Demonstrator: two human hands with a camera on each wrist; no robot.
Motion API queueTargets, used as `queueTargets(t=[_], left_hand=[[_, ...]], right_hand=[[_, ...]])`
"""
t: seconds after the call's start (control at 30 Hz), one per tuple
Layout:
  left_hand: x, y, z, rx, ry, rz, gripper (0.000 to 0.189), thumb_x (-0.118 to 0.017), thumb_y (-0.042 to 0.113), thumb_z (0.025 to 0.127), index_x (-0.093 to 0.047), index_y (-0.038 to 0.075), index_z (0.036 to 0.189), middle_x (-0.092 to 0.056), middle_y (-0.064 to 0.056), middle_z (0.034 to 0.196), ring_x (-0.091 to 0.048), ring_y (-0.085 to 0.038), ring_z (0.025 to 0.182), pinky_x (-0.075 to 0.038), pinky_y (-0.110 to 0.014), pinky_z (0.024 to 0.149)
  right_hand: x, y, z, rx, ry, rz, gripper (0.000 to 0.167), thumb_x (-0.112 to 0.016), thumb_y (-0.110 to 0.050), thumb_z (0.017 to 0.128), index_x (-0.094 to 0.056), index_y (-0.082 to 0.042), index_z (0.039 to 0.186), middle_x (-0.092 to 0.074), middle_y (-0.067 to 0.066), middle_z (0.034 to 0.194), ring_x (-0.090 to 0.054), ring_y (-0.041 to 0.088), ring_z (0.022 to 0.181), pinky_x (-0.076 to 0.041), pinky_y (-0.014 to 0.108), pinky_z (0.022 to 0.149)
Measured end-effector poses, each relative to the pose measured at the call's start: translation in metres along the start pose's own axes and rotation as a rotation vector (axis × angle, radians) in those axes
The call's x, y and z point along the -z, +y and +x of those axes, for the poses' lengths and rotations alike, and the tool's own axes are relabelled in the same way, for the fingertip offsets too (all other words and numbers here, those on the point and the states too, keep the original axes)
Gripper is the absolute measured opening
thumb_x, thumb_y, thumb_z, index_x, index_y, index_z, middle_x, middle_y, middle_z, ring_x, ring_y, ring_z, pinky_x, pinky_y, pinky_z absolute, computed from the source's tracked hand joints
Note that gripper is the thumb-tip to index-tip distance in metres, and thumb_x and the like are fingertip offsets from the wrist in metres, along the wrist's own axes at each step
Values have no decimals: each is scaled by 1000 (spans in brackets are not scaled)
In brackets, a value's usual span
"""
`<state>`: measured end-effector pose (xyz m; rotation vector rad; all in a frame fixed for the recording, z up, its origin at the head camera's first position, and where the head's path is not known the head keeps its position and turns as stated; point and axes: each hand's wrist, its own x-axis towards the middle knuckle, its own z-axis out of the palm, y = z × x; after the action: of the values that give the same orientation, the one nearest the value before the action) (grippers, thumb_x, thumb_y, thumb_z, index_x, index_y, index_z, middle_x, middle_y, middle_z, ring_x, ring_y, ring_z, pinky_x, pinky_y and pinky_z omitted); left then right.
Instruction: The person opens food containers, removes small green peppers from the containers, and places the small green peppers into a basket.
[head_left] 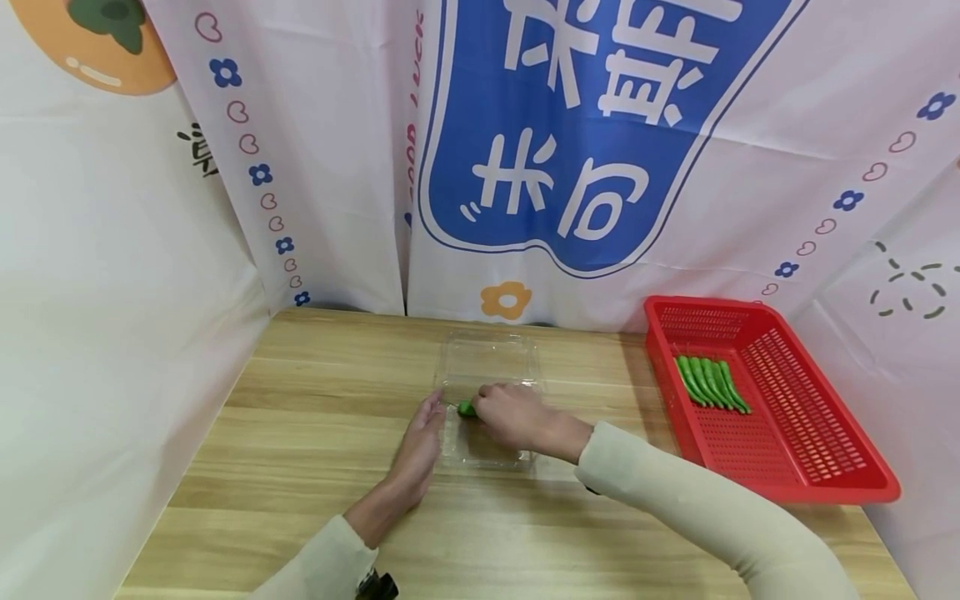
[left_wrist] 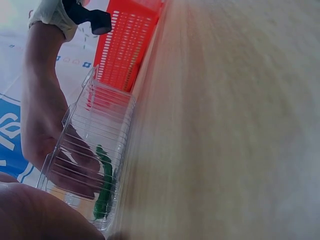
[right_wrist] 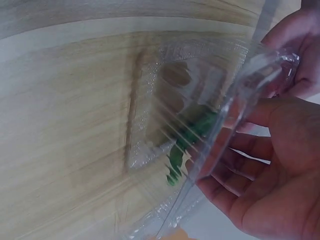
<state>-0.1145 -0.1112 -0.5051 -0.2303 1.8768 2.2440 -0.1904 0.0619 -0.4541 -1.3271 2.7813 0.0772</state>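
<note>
A clear plastic box [head_left: 491, 354] lies on the table with its lid folded open toward the back. My right hand [head_left: 517, 417] reaches into its near half and pinches a green chili pepper [head_left: 467, 409] with the fingertips. Through the box's ribbed wall, the left wrist view shows that pepper [left_wrist: 104, 190] low inside, near the bottom. At the box's left side, my left hand [head_left: 415, 454] holds its edge. In the right wrist view, a corner of the box lies between the left hand's [right_wrist: 305, 75] thumb and fingers.
A red plastic basket [head_left: 825, 400] stands at the table's right side, with several green chili peppers [head_left: 708, 383] lying in a row in it. Printed white cloth [head_left: 337, 150] hangs behind the wooden table [head_left: 315, 400] and along both sides.
</note>
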Motion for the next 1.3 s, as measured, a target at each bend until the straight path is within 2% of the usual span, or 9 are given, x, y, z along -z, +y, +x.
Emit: queueTargets(t=[0.3, 0.47, 0.7, 0.93, 1.07, 1.3], left_hand=[[0, 2, -1, 3, -5, -2, 60, -31, 28, 117, -10, 9, 170, -4, -18, 177, -1, -42, 162, -4, -65, 130], [0, 1, 0, 4, -8, -4, 60, -31, 27, 117, -9, 9, 170, -4, -19, 177, -1, -43, 162, -4, -66, 129], [1, -1, 0, 13, -5, -8, 60, -31, 27, 117, -10, 10, 170, -4, -16, 178, -1, -42, 163, -4, -66, 129], [0, -1, 1, 9, 5, -10, 59, -30, 25, 117, -10, 9, 170, -6, -15, 178, -3, -41, 163, -4, -64, 130], [0, -1, 1, -3, 7, -2, 60, -31, 26, 117, -10, 8, 170, -6, -17, 178, -4, -42, 162, -4, -64, 130], [1, -1, 0, -7, -1, 15, 58, -30, 25, 117, -13, 9, 170, -8, -15, 178, -6, -39, 163, -6, -62, 131]], right_hand=[[-3, -6, 3, -1, 0, -57, 21, -66, -25, 106, -77, -8, 112, -71, 7, 101, -69, 23, 86, -63, 37, 63], [-6, -7, 4, 7, 19, -91, 19, -67, -27, 106, -76, -10, 107, -69, 6, 98, -68, 23, 83, -59, 37, 54], [-5, -9, 4, 9, 23, -80, 15, -69, -22, 104, -75, -8, 107, -68, 7, 97, -66, 22, 83, -59, 37, 56], [-10, -9, 4, 10, 0, -123, 13, -69, -21, 103, -74, -9, 102, -68, 6, 95, -65, 20, 79, -56, 33, 52], [-14, -9, 5, 10, 3, -119, 12, -69, -21, 103, -73, -9, 101, -68, 6, 95, -67, 20, 81, -58, 33, 54], [-14, -10, 5, 23, -17, -85, 10, -69, -17, 104, -75, -9, 106, -71, 7, 101, -70, 21, 89, -63, 34, 68]])
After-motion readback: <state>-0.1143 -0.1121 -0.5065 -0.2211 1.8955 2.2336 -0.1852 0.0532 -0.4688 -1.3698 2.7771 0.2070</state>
